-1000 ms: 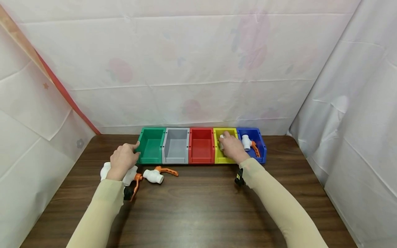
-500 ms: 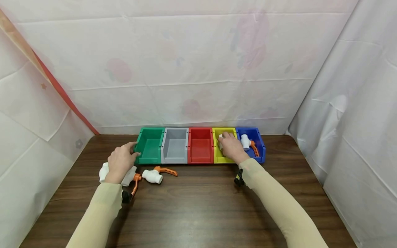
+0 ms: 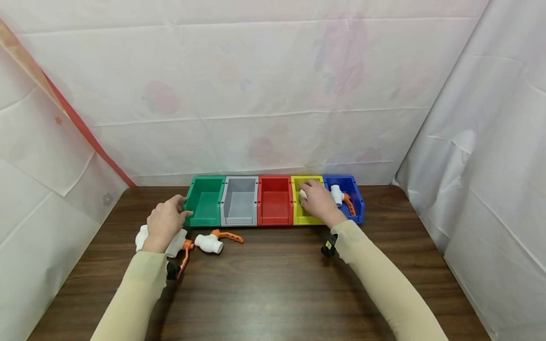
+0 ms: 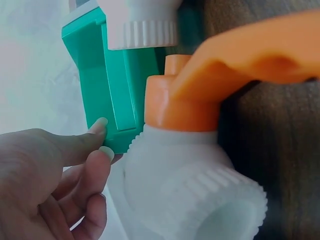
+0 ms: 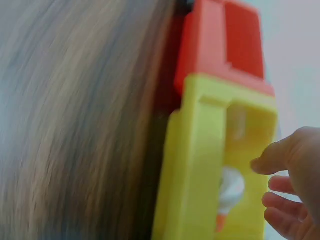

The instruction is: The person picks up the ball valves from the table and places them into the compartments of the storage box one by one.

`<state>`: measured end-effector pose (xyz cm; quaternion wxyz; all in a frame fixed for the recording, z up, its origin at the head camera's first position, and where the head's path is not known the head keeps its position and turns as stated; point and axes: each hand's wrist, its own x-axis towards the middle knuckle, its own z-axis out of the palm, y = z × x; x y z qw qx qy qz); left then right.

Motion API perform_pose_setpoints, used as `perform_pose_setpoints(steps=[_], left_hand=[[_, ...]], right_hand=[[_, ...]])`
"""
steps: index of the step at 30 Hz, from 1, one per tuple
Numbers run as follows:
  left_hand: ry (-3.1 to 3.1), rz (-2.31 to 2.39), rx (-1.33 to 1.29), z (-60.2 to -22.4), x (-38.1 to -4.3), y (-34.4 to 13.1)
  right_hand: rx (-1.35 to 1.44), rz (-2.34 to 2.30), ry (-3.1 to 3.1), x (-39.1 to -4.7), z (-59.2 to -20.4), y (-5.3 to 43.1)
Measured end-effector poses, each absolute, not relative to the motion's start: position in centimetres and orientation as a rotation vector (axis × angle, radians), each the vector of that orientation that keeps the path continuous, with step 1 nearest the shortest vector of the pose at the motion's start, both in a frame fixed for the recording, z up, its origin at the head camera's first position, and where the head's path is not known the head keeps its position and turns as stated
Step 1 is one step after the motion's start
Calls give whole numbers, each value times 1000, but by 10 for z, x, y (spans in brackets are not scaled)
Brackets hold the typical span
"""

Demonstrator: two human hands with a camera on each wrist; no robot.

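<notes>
I have the left hand [image 3: 164,222] at the left end of the bin row: thumb and fingertip are narrowed on the side wall of the green open-front plastic bin [image 3: 207,203], near its front corner. I have the right hand [image 3: 319,201] over the yellow open-front plastic bin [image 5: 204,155]. In my right wrist view, which is blurred, its thumb and fingers are spread with a gap between them. The white plastic valve with an orange part [image 5: 231,189] lies inside the yellow bin, just beside these fingers and apart from them.

Between the green and yellow units I read a grey plastic bin [image 3: 240,203] and a red plastic bin [image 3: 275,201]. The blue plastic bin [image 3: 358,219], at the right end, contains a white valve with an orange lever [image 3: 336,195].

On the dark wood-grain bench [image 3: 273,293], a second orange-levered white valve [image 3: 209,243] lies in front of the green bin. A third orange-levered valve [image 4: 175,175] lies beside the left wrist, partly hidden in my head view.
</notes>
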<state>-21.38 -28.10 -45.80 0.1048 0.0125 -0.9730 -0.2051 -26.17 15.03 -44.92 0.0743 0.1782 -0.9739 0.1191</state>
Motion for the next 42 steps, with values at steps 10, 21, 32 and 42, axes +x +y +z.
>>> perform_pose_setpoints(steps=[10, 21, 32, 42], left_hand=[[-2899, -609, 39, -456, -216, -285], [-2911, -615, 40, -453, -216, -279], [-2931, -613, 64, -453, -216, -281], [-2932, -603, 102, -454, -214, -288]], right_hand=[[601, 538, -2800, -244, -433, 123], [834, 585, -2729, -214, -437, 73], [1096, 617, -2731, -198, -450, 25], [1366, 548, -2656, -195, -462, -16]])
